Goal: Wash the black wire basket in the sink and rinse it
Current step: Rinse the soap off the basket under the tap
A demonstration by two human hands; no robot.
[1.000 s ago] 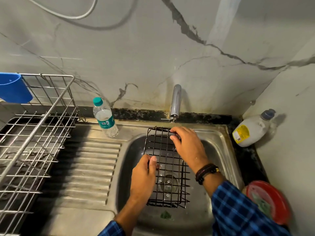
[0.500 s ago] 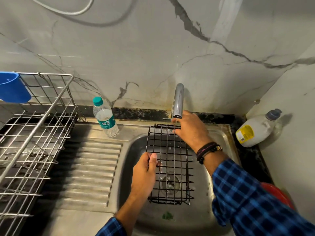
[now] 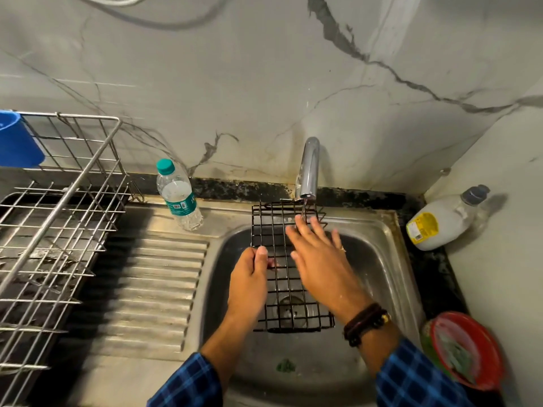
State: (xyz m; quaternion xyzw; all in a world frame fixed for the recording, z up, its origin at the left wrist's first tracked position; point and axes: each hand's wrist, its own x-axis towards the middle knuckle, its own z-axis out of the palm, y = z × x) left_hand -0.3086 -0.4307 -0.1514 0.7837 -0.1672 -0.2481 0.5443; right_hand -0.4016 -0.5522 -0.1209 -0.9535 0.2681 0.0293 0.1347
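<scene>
The black wire basket (image 3: 277, 230) stands tilted over the steel sink (image 3: 379, 259), its far end up under the tap (image 3: 309, 168). A thin stream of water runs from the tap onto the basket's top. My left hand (image 3: 249, 280) grips the basket's left edge, thumb over the wire. My right hand (image 3: 320, 257) lies flat on the wire mesh with straight, spread fingers, fingertips at the water stream. It is slightly blurred.
A water bottle (image 3: 179, 198) stands on the ribbed drainboard (image 3: 152, 289). A steel dish rack (image 3: 50, 230) with a blue cup (image 3: 14, 142) fills the left. A white detergent bottle (image 3: 440, 224) lies at the right corner, a red-rimmed container (image 3: 464, 348) beside the sink.
My right hand went from the basket's top up to the tap, then came back down flat on the mesh. Water now runs from the tap. The basket's far end rose higher.
</scene>
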